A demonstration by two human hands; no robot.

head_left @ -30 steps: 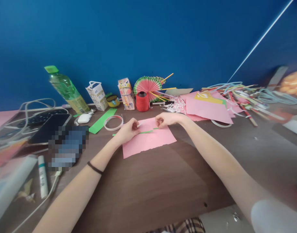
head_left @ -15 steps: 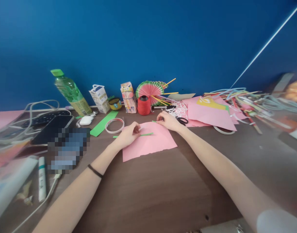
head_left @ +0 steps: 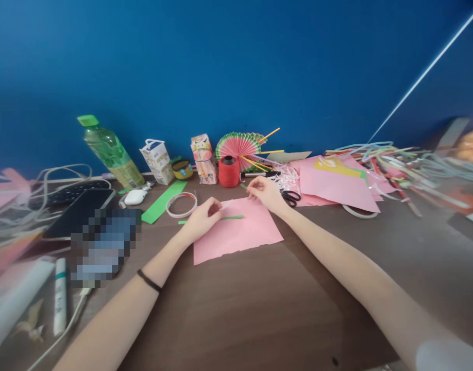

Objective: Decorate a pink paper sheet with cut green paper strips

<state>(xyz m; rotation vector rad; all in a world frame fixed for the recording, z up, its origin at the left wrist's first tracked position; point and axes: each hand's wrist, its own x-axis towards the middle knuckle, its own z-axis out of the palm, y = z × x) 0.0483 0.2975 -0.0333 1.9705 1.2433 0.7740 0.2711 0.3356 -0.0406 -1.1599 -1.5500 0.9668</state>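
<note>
A sheet of pink paper [head_left: 240, 234] with an uneven front edge lies on the brown tabletop. Across it runs a narrow green paper strip [head_left: 233, 217], its left end sticking out beyond my left hand [head_left: 202, 220]. That hand rests at the sheet's left side, fingers curled together, with a small whitish bit at the fingertips that I cannot make out. At the sheet's far right corner, my right hand [head_left: 266, 196] pinches a short green paper piece [head_left: 243, 187], of which only the end shows.
A roll of tape [head_left: 181, 204] and a wide green paper strip [head_left: 165, 201] lie left of the sheet. Behind stand a red spool [head_left: 229, 172], a carton [head_left: 159, 161] and a green bottle [head_left: 113, 154]. Scissors [head_left: 290, 198] and pink papers [head_left: 333, 180] are at right.
My right hand has lifted slightly at the sheet's far corner, and the green piece in it now angles upward. My left hand stays nearly in place. The view has shifted slightly.
</note>
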